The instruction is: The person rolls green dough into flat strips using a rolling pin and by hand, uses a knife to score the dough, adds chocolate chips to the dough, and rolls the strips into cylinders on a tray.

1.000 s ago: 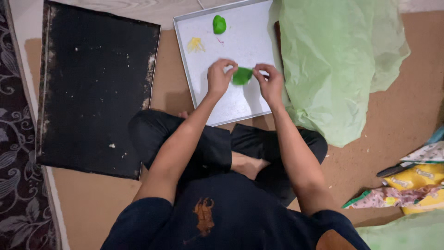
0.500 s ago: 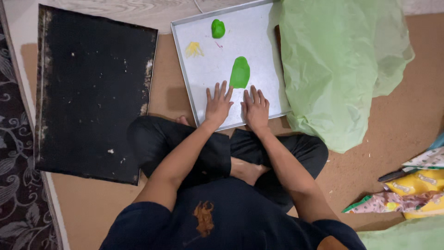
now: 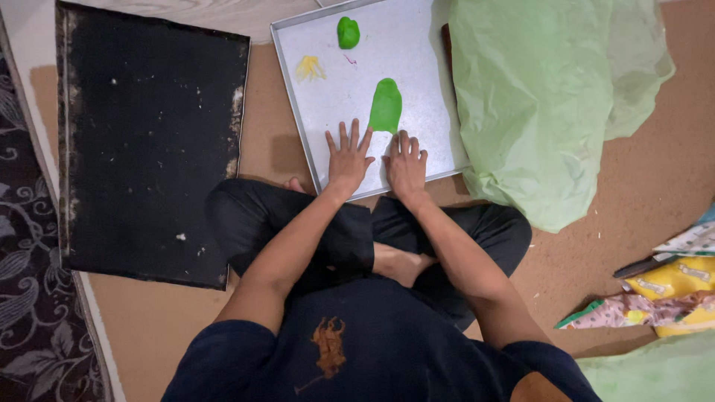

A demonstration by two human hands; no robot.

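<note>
A grey metal tray (image 3: 432,59) lies on the brown floor in front of me. On it rests an oval, flattened piece of green dough (image 3: 386,105). My left hand (image 3: 348,156) lies flat on the tray with fingers spread, its fingertips just left of the dough's near end. My right hand (image 3: 406,162) lies flat beside it, fingertips right below the dough. Neither hand holds anything. A smaller green lump (image 3: 348,32) sits at the tray's far side, with a small yellow scrap (image 3: 310,68) to its left.
A black board (image 3: 149,141) lies on the floor to the left. A pale green plastic sheet (image 3: 551,97) covers the tray's right edge. Colourful packets (image 3: 663,294) and a dark tool (image 3: 644,266) lie at the right. A patterned rug (image 3: 30,313) borders the left.
A second ago both hands pinched the green dough between them. The dough now lies flat and elongated on the tray, and both hands have drawn back to its near end, palms down.
</note>
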